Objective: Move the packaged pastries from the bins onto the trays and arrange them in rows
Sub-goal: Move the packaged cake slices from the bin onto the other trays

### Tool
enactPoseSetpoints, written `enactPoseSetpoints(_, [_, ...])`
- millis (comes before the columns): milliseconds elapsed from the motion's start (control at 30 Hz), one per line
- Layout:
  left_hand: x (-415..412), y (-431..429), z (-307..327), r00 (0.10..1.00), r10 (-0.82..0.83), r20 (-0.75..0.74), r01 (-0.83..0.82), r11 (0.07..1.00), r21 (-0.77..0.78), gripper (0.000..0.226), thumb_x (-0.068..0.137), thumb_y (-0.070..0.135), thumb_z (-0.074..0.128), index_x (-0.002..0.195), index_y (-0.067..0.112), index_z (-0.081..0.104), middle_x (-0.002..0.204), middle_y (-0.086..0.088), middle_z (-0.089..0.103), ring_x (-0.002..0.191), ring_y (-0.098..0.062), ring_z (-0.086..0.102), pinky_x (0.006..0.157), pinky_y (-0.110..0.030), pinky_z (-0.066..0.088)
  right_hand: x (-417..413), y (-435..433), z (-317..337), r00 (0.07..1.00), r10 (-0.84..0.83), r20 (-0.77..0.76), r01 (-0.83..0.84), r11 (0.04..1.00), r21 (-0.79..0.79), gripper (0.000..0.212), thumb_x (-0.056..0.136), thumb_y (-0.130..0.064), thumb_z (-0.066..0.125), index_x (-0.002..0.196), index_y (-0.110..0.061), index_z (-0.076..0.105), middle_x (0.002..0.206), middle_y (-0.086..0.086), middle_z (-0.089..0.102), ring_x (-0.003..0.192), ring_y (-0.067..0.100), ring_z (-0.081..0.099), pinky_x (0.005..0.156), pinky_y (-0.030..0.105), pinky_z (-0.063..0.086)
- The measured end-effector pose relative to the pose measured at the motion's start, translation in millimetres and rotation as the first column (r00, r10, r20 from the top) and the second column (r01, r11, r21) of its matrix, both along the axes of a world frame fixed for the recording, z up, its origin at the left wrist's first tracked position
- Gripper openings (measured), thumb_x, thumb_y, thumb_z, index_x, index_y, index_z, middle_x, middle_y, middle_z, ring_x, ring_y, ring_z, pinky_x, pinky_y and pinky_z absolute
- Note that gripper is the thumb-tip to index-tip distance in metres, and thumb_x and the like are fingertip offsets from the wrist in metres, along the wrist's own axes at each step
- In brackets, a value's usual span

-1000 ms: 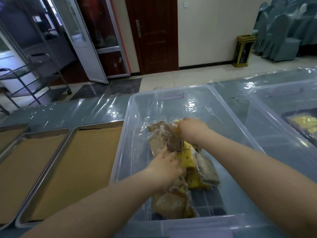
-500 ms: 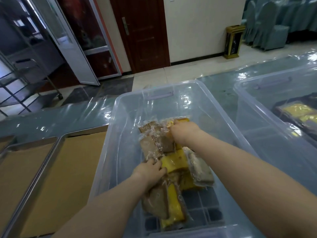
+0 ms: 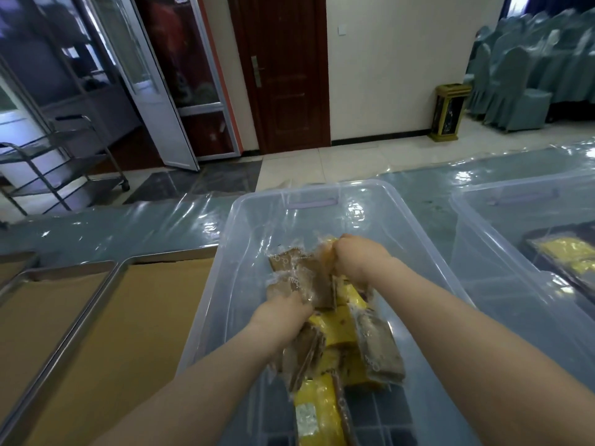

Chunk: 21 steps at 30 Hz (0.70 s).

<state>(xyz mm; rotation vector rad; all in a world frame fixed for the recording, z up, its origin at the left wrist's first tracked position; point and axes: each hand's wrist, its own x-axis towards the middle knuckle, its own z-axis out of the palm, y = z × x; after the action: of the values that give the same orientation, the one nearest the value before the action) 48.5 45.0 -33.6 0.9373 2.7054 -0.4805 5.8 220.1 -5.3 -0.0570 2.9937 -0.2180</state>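
Both hands are inside the clear bin (image 3: 222, 262) on the bench (image 3: 128, 226). L hand (image 3: 283, 313) has its grip closed on brown pastries (image 3: 306, 281) at the near side of the pile. R hand (image 3: 357, 257) has its grip closed on pastries at the far end. More of them, yellow & brown, lie under the L wrist. Paper-lined trays (image 3: 167, 257) stand just left of the bin.
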Motion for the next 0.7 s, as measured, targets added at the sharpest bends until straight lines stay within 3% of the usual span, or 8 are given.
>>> enactPoseSetpoints(167, [-1.3, -3.0, 45.3, 0.954, 0.006, -0.300, 0.086, 0.952, 0.294, 0.035, 0.089, 0.002, 0.043, 0.122, 0.013, 0.039, 0.122, -0.010, 0.039, 0.115, -0.028, 0.039, 0.079, -0.035, 0.043, -2.7, 1.3, 28.0, 0.990, -0.022, -0.140, 0.005, 0.992, -0.123, 0.011, 0.089, -0.011, 0.045, 0.089, -0.014, 0.055, 0.097, 0.004, 0.050, 0.081, 0.024, 0.052, 0.067, 0.035, 0.041])
enactPoseSetpoints(300, [1.2, -25.6, 73.1, 0.914, 0.087, -0.397, 0.104, 0.894, 0.435, 0.033, 0.090, 0.005, 0.045, 0.120, 0.018, 0.041, 0.121, -0.004, 0.041, 0.113, -0.022, 0.040, 0.086, -0.036, 0.045, 4.5, -7.5, 56.6, 0.975, -0.023, -0.220, -0.039, 0.961, -0.274, 0.017, 0.084, -0.012, 0.046, 0.069, -0.021, 0.048, 0.083, 0.004, 0.056, 0.076, 0.025, 0.057, 0.063, 0.034, 0.045])
enactPoseSetpoints(467, [20.4, -72.2, 101.9, 0.831, 0.130, -0.541, 0.205, 0.831, 0.516, 0.039, 0.080, -0.001, 0.062, 0.116, 0.012, 0.052, 0.116, -0.009, 0.050, 0.106, -0.026, 0.050, 0.069, -0.033, 0.053, 16.9, -41.8, 108.4, 0.919, 0.043, -0.392, -0.176, 0.934, -0.311, 0.015, 0.086, -0.014, 0.048, 0.089, -0.013, 0.062, 0.094, 0.004, 0.061, 0.084, 0.024, 0.060, 0.076, 0.041, 0.051])
enactPoseSetpoints(700, [59.8, -178.0, 135.8, 0.735, 0.345, -0.584, 0.223, 0.690, 0.688, 0.049, 0.066, -0.005, 0.076, 0.110, 0.009, 0.061, 0.107, -0.013, 0.060, 0.093, -0.029, 0.060, 0.069, -0.033, 0.052, 55.0, -140.6, 157.1, 0.838, 0.180, -0.515, -0.358, 0.893, -0.271, 0.027, 0.088, -0.012, 0.045, 0.109, -0.018, 0.062, 0.106, 0.000, 0.062, 0.091, 0.020, 0.059, 0.082, 0.040, 0.049])
